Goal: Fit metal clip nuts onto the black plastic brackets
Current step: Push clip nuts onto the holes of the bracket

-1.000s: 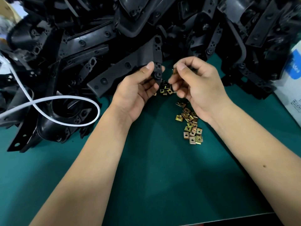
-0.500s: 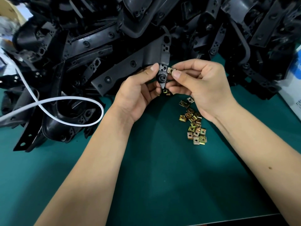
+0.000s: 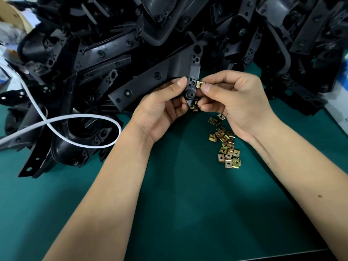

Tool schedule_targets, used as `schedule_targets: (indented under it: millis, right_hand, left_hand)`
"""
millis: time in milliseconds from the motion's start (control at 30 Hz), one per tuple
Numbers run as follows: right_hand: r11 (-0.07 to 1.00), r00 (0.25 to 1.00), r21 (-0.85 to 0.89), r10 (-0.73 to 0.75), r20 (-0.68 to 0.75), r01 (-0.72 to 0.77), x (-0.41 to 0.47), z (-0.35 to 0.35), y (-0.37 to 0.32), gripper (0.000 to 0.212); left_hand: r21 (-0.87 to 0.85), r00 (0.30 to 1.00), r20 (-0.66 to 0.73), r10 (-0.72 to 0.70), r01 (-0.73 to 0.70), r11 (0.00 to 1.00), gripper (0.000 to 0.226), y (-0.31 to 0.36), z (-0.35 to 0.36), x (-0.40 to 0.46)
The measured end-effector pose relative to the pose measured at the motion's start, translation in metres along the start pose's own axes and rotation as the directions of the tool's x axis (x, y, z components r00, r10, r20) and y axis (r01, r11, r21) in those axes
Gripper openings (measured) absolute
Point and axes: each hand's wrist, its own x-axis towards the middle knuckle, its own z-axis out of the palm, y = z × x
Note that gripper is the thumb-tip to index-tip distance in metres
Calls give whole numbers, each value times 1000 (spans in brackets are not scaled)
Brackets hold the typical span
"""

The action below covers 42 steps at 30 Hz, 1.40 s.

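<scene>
a single head-worn wide-angle view looks forward and steeply down from close above the green mat (image 3: pixel 188 213); forearms enter from the bottom corners, hands meet just above frame centre, and a black bracket heap (image 3: pixel 169 34) fills the upper frame.

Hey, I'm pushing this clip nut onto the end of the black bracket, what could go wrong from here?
1. The clip nut is pinched only at its edge by the right hand; it may go on crooked or slip out of the pinch.
2. If it drops, it would likely land among the loose nuts on the green mat.
3. The left hand grips the bracket only at its tip; the long piece might twist while you push.
</scene>
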Motion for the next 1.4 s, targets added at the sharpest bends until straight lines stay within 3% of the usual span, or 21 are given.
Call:
schedule_targets:
  millis: [300,533,600,667,833,1000,1100,1133,1167,1233,1300,1400]
  right_hand:
    - [998,999,52,35,5,-35,-2,2,-4,5]
    - [991,993,81,101,57,-105,-2,-1,-8,10]
    - [984,987,101,144,68,-150,-2,-2,-9,10]
    - [971,978,118,201,61,-207,0,-3,-10,6]
    - [945,949,102,301,94,-310,3,-9,-9,4]
    - [959,960,125,237,146,-256,3,-12,-8,7]
    - [985,985,-114,143,101,-131,4,-19,-14,15]
    - [957,995,-284,71,65,-50,6,-23,-15,21]
    - [865,998,-500,-23,53,47,8,-29,-16,25]
    - [546,986,-821,-84,145,167,11,-39,-18,29]
    - [362,972,-915,75,222,181,9,-43,-20,30]
    - [341,943,-920,194,272,195,9,-39,-16,22]
  left_hand:
    - [1,995,43,-91,91,996,48,2,3,-1]
    - [37,991,30,-131,130,991,27,3,4,-2]
    - [58,995,19,-103,102,993,23,1,5,-1]
    - [46,998,6,-59,59,997,6,-3,9,-1]
    - [-11,1000,18,4,-4,1000,8,-10,13,-1]
    - [52,998,47,36,-39,998,6,-13,15,-4]
    - [-9,999,20,30,-30,999,6,-11,13,-1]
    - [-43,1000,-15,26,-27,999,11,-10,13,0]
    - [-74,998,-60,24,-28,997,16,-8,13,2]
    - [-137,991,-130,18,-36,990,18,-6,11,4]
    - [-219,988,-152,8,-42,975,30,-4,8,4]
    - [-190,987,-157,29,-59,980,25,-6,9,5]
